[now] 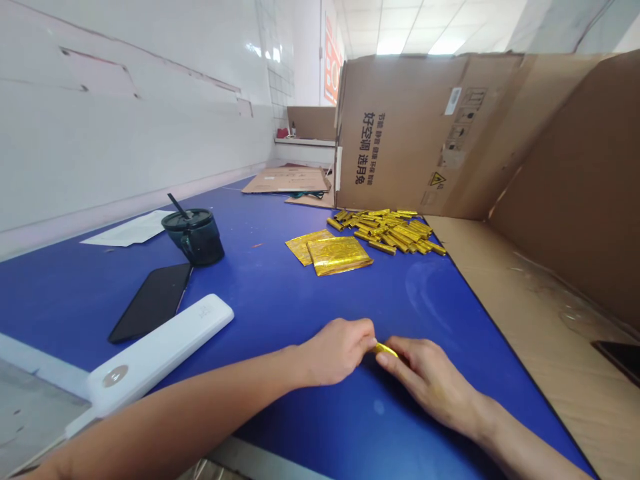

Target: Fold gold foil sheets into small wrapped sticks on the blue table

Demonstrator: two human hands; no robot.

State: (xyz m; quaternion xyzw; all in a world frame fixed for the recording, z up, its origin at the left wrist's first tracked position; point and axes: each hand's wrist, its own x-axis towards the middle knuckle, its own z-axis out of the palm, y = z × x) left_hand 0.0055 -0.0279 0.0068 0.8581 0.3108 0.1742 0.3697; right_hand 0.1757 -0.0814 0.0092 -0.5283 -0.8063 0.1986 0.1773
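Between my two hands, low over the blue table (250,280), a small piece of gold foil (386,349) shows as a narrow strip. My left hand (340,350) is closed on its left end, with the fingers curled under. On the right end, my right hand (430,377) pinches it between thumb and fingers. Most of the piece is covered by my fingers. Beyond my hands lie flat gold foil sheets (341,255), stacked with one offset. Behind these and to the right is a loose pile of rolled gold foil tubes (395,232).
At left are a white heat sealer-like device (160,353), a black phone (153,300), a dark lidded cup (195,237) with a straw, and white paper (127,229). A large cardboard box (405,140) walls off the back and right. Flat cardboard (285,179) lies farther back.
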